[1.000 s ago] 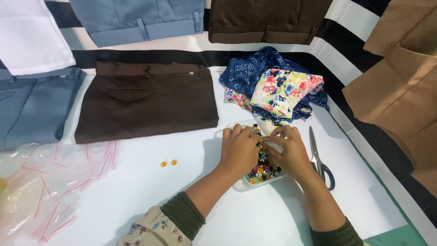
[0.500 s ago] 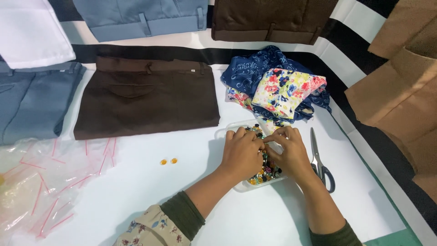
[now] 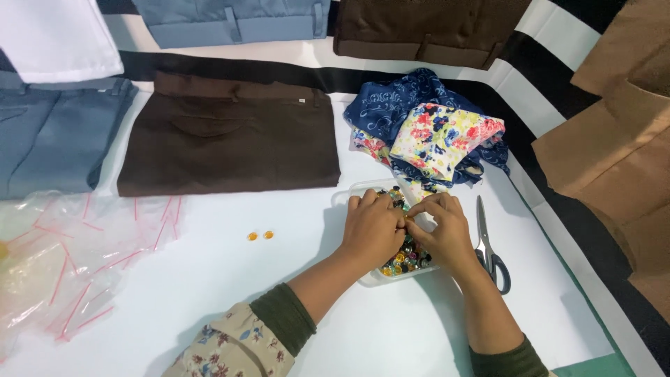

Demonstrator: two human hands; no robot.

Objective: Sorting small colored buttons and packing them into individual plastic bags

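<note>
Clear plastic box [image 3: 352, 202] of coloured beads [image 3: 408, 257]: we see left hand [image 3: 372, 227] and right hand [image 3: 441, 232] over it, fingertips together, grip contents unclear; scissors [image 3: 488, 244] just beside.

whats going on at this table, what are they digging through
A person has both hands in a clear tray of small colourful beads or buttons. The left hand and right hand meet over it, fingertips together, seemingly pinching a small piece. Scissors lie just right of the tray, two small orange pieces sit loose on the white table, and empty plastic bags lie at far left. Folded brown trousers and bundled floral cloth lie behind.
</note>
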